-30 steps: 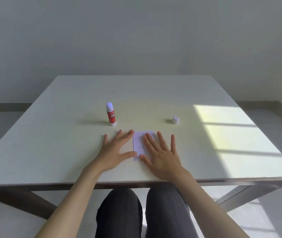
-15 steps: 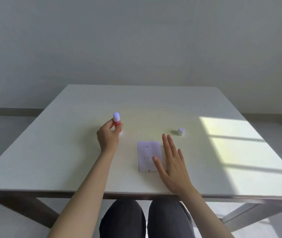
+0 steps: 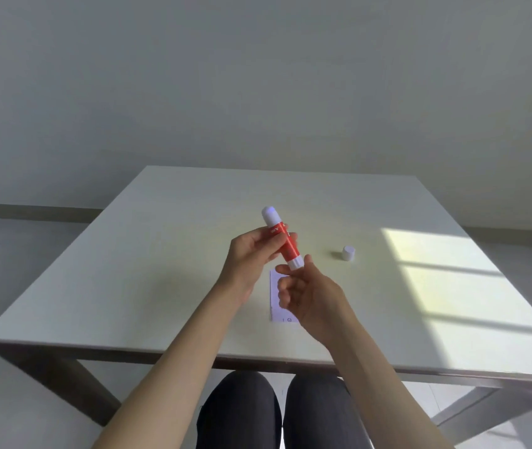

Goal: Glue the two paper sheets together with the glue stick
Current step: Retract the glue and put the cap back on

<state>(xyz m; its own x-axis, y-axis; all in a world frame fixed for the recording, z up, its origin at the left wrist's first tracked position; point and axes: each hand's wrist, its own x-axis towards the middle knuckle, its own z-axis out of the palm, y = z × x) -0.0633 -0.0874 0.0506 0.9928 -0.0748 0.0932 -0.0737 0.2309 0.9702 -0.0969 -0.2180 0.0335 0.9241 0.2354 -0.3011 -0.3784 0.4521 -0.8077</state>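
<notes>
Now left hand (image 3: 248, 254) closed around the red barrel of the glue stick (image 3: 282, 239), grip tight, stick lifted clear of the counter (image 3: 128, 286) and tilted, rounded white end pointing up and away, flat white base down toward the person. Right hand (image 3: 310, 294) just below, thumb and forefinger pinched on that white base, remaining fingers (image 3: 285, 288) curled loosely into the palm. Both hands raised above the counter, near the middle of its near half. Directly beneath the right hand, flat on the counter: paper sheets (image 3: 277, 304), pale, seen as one small rectangle with faint marks, mostly hidden by the hand, lying closer to the near edge than to the far one; cannot tell whether one sheet or two stacked. Off to the right, well apart from the hands: small white cap (image 3: 348, 253), standing alone near the border of a bright patch of sunlight toward the right edge. Forearms bare, crossing the near edge; dark trousers under it.
</notes>
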